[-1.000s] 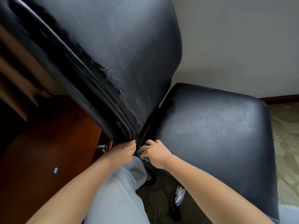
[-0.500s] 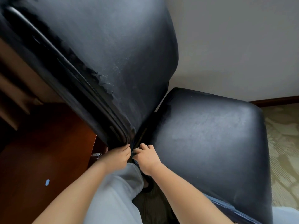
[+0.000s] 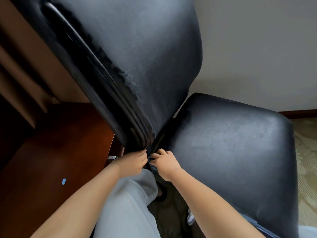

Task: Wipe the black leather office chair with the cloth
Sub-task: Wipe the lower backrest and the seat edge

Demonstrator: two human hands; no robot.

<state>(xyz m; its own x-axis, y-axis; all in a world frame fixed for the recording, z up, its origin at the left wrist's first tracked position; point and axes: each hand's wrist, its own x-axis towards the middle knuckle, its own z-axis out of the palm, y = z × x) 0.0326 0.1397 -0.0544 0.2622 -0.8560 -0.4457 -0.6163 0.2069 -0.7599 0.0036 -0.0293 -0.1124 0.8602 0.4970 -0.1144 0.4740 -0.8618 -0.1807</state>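
The black leather office chair fills the view: its worn backrest [image 3: 145, 54] leans up to the left and its seat [image 3: 231, 145] spreads to the right. My left hand [image 3: 132, 163] grips the bottom corner of the backrest. My right hand [image 3: 164, 163] is right beside it at the gap between backrest and seat, its fingers curled round a small bluish cloth [image 3: 153, 166]. Only a scrap of the cloth shows under the fingers.
A reddish-brown wooden desk [image 3: 56, 160] with a small blue sticker [image 3: 63, 181] stands on the left, close to the chair. A pale wall [image 3: 257, 48] rises behind, patterned carpet [image 3: 307, 162] lies at right. My grey trouser leg [image 3: 127, 206] is below the hands.
Both hands stay together at the joint of backrest and seat; the right hand has worked the cloth slightly up into the gap. The view has shifted a little.
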